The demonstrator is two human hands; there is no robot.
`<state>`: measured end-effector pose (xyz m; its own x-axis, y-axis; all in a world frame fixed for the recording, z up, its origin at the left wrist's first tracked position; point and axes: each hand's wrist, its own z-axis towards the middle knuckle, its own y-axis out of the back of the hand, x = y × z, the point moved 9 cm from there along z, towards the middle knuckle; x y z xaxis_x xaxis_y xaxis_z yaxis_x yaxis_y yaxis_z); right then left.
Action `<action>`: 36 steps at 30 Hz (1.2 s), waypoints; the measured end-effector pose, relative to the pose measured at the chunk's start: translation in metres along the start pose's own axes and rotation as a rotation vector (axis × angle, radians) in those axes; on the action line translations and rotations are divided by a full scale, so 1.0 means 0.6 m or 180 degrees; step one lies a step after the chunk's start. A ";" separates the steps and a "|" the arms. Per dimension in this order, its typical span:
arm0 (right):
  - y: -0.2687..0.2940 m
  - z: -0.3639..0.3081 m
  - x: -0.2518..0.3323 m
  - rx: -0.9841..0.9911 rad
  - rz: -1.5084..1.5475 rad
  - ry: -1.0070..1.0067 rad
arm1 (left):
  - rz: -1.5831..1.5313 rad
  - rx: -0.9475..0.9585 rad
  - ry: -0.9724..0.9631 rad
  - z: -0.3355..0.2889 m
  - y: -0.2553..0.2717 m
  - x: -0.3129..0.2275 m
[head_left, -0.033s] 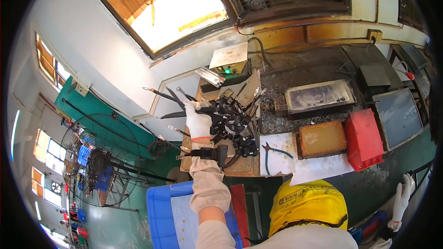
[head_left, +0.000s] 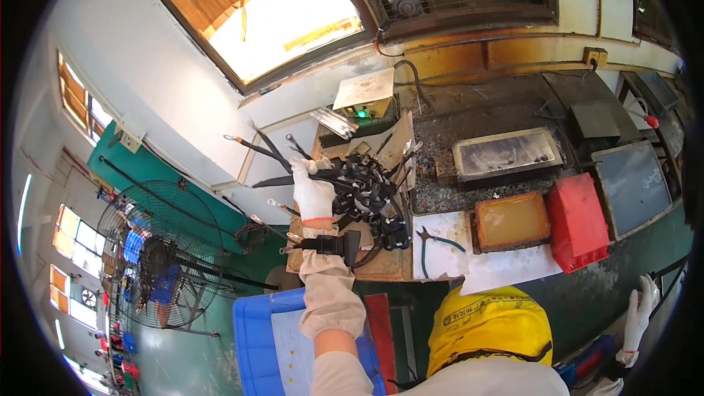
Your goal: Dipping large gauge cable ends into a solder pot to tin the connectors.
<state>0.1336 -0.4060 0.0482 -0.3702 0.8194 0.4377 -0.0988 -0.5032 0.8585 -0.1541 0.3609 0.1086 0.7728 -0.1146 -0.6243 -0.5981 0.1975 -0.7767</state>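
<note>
My left hand point(head_left: 314, 194), in a white glove with a dark device strapped at the wrist, closes around black cables point(head_left: 273, 155) at the left side of the bench. Their stripped or lugged ends stick out to the left, past the bench edge. Just right of the hand lies a tangled heap of black cables with connectors point(head_left: 370, 194). At the far right edge, my right hand point(head_left: 642, 312), also white-gloved, is away from the bench with its fingers stretched out beside a black bar point(head_left: 671, 268). Nothing shows in it.
Blue-handled pliers point(head_left: 440, 240) lie on white paper. Right of them sit a metal-rimmed pot point(head_left: 506, 154), a rusty tray of yellowish stuff point(head_left: 512, 221) and a red bin point(head_left: 578, 221). A control box point(head_left: 367, 106) stands behind; below are a blue crate point(head_left: 253, 337) and yellow printed cloth point(head_left: 490, 326). A caged fan point(head_left: 158, 257) stands left.
My left hand has shifted slightly left and away from me, and the cable ends at its far side have swung a little and spread. My right hand has hardly moved.
</note>
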 end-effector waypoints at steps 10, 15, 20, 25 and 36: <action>-0.044 0.059 0.276 0.0388 0.1484 0.0927 | -0.0084 0.0497 -0.0518 -0.078 -0.131 -0.091; -0.096 0.043 0.380 0.1107 0.1734 0.1245 | -0.0247 0.0417 -0.0777 -0.104 -0.156 -0.144; -0.122 0.025 0.402 0.1163 0.2174 0.1462 | -0.0449 0.0410 -0.0847 -0.141 -0.205 -0.178; -0.213 -0.042 0.458 0.2819 0.3233 0.0990 | -0.0488 0.1040 -0.1073 -0.227 -0.276 -0.219; -0.217 -0.071 0.606 0.3441 0.7142 -0.0411 | -0.1042 0.2140 0.0450 -0.490 -0.390 -0.091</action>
<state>-0.0273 -0.0538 0.0841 0.7968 -0.4286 0.4259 0.4584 -0.0302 -0.8882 -0.1190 0.0346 0.2996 0.8269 -0.3841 -0.4109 -0.0501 0.6774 -0.7339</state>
